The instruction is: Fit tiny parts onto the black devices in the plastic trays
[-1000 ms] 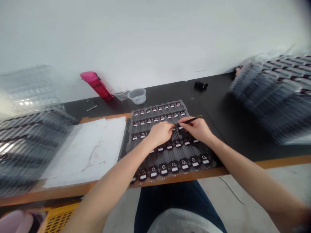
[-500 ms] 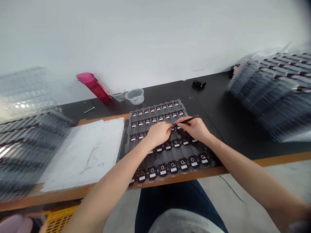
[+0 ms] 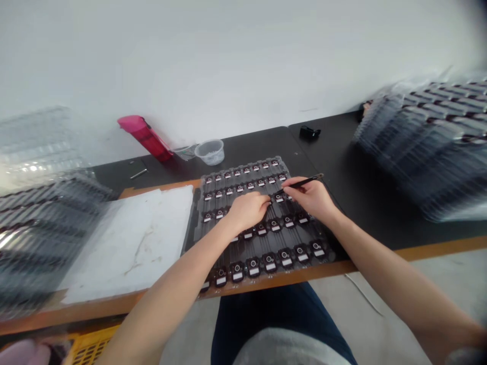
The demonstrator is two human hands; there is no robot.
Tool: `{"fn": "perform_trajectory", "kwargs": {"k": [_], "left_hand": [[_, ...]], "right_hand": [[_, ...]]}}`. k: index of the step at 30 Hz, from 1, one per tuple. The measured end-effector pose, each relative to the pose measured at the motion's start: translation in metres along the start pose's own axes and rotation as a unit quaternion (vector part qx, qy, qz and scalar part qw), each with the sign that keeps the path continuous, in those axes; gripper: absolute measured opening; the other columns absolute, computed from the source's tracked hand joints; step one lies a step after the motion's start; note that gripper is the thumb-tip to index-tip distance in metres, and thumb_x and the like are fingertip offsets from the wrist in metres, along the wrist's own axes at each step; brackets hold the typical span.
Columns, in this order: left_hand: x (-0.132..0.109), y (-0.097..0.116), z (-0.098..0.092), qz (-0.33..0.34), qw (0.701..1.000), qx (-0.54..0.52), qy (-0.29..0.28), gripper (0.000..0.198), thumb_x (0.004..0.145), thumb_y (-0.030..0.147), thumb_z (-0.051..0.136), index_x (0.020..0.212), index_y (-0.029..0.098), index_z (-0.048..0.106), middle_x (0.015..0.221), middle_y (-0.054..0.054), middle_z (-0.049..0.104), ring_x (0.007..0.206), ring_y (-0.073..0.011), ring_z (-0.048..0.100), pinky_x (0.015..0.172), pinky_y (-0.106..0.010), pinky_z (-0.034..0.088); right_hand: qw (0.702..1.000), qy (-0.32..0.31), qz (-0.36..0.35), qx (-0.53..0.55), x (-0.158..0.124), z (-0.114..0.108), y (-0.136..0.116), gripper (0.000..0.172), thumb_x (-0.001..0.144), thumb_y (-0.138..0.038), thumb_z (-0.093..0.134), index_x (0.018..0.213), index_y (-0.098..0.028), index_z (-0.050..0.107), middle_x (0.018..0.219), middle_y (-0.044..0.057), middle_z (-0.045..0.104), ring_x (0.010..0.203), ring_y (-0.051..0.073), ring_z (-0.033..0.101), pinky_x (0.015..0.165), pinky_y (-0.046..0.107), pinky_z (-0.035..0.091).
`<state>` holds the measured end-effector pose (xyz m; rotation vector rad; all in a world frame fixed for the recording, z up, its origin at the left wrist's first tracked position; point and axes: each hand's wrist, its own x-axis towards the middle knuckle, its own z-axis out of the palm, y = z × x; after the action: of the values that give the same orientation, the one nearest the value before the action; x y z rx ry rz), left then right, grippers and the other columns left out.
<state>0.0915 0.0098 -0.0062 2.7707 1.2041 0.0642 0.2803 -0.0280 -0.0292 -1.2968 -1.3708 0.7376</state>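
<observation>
Here the right hand [image 3: 310, 197] grips black tweezers [image 3: 304, 180] over a dark tray [image 3: 279, 161] of small modules [image 3: 270, 262]. The left hand [image 3: 247, 212] lies curled there, its grip unclear.

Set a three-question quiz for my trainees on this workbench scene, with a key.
1. Which hand holds the slim black tool: the left hand or the right hand?
2. True or false: the translucent plastic cup stands beyond the far edge of the dark tray, on the side away from the person.
3. What colour is the sheet lying to the left of the tray in the view?

Key:
1. The right hand
2. True
3. White
</observation>
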Motion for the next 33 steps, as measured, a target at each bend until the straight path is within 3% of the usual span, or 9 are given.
{"fn": "perform_trajectory", "kwargs": {"k": [11,13,15,17,20,22,24,29,33], "left_hand": [[-0.001,-0.001,0.001,0.002,1.0,-0.01,0.016,0.034,0.091,0.033,0.039,0.105,0.024,0.068,0.097,-0.005,0.067,0.092,-0.0213,0.063,0.08,-0.031,0.048],[0.0,-0.003,0.0,-0.005,0.997,-0.062,0.037,0.03,0.089,0.032,0.043,0.1,0.022,0.069,0.095,-0.005,0.068,0.093,-0.0215,0.062,0.081,-0.031,0.047],[0.0,-0.008,-0.003,-0.052,0.978,-0.19,0.062,0.027,0.088,0.033,0.046,0.093,0.021,0.069,0.084,-0.004,0.067,0.084,-0.0191,0.061,0.076,-0.029,0.047],[-0.002,-0.014,-0.008,-0.135,0.907,-0.394,0.061,0.03,0.088,0.037,0.045,0.091,0.018,0.068,0.066,-0.001,0.059,0.062,-0.0134,0.055,0.06,-0.026,0.045],[-0.008,-0.023,-0.017,-0.226,0.687,-0.69,0.032,0.038,0.092,0.041,0.038,0.089,0.013,0.064,0.055,0.002,0.045,0.043,-0.0072,0.038,0.043,-0.021,0.034],[-0.016,-0.029,-0.022,-0.239,0.547,-0.801,0.04,0.041,0.093,0.04,0.036,0.085,0.011,0.063,0.057,-0.001,0.048,0.046,-0.007,0.042,0.044,-0.02,0.037],[-0.025,-0.034,-0.024,-0.247,0.459,-0.851,0.067,0.044,0.093,0.042,0.035,0.084,0.009,0.063,0.063,-0.005,0.054,0.055,-0.0095,0.052,0.051,-0.022,0.045],[-0.047,-0.046,-0.022,-0.249,0.381,-0.882,0.125,0.054,0.093,0.049,0.031,0.087,0.006,0.063,0.077,-0.015,0.065,0.081,-0.0197,0.066,0.078,-0.032,0.054],[-0.06,-0.057,-0.023,-0.216,0.321,-0.909,0.155,0.059,0.092,0.051,0.031,0.093,0.001,0.062,0.085,-0.022,0.066,0.089,-0.029,0.066,0.081,-0.04,0.053]], "right_hand": [[1.0,0.011,0.018,0.017,0.001,-0.003,0.002,0.022,0.075,-0.033,0.064,0.087,-0.016,0.069,0.086,0.006,0.07,0.055,0.01,0.054,0.051,0.024,0.045],[0.999,0.016,0.018,0.026,0.001,-0.003,0.001,0.021,0.075,-0.033,0.065,0.087,-0.016,0.069,0.084,0.005,0.07,0.055,0.01,0.054,0.051,0.024,0.045],[0.999,0.023,0.015,0.033,0.001,-0.004,-0.001,0.021,0.075,-0.033,0.065,0.087,-0.016,0.069,0.078,0.004,0.068,0.054,0.01,0.054,0.051,0.024,0.045],[0.998,0.027,0.014,0.046,0.0,-0.004,-0.002,0.021,0.076,-0.033,0.065,0.089,-0.017,0.068,0.07,0.002,0.066,0.053,0.01,0.053,0.05,0.023,0.045],[0.996,0.032,0.009,0.081,0.0,-0.004,-0.002,0.02,0.077,-0.034,0.065,0.09,-0.018,0.068,0.072,0.002,0.066,0.056,0.012,0.057,0.052,0.024,0.047],[0.993,0.04,0.002,0.112,0.0,-0.005,-0.002,0.018,0.077,-0.033,0.067,0.089,-0.021,0.067,0.082,0.003,0.069,0.063,0.013,0.062,0.059,0.026,0.051],[0.989,0.05,-0.013,0.14,0.0,-0.005,-0.004,0.014,0.078,-0.034,0.066,0.087,-0.023,0.066,0.091,0.003,0.069,0.073,0.016,0.065,0.07,0.031,0.054],[0.988,0.032,-0.03,0.147,0.004,-0.007,-0.023,0.013,0.082,-0.035,0.06,0.089,-0.025,0.064,0.099,0.005,0.067,0.095,0.021,0.065,0.079,0.036,0.053],[0.999,-0.026,-0.043,0.02,0.014,0.006,-0.053,0.013,0.082,-0.027,0.056,0.093,-0.024,0.062,0.072,-0.001,0.062,0.073,0.016,0.061,0.074,0.032,0.048]]}}
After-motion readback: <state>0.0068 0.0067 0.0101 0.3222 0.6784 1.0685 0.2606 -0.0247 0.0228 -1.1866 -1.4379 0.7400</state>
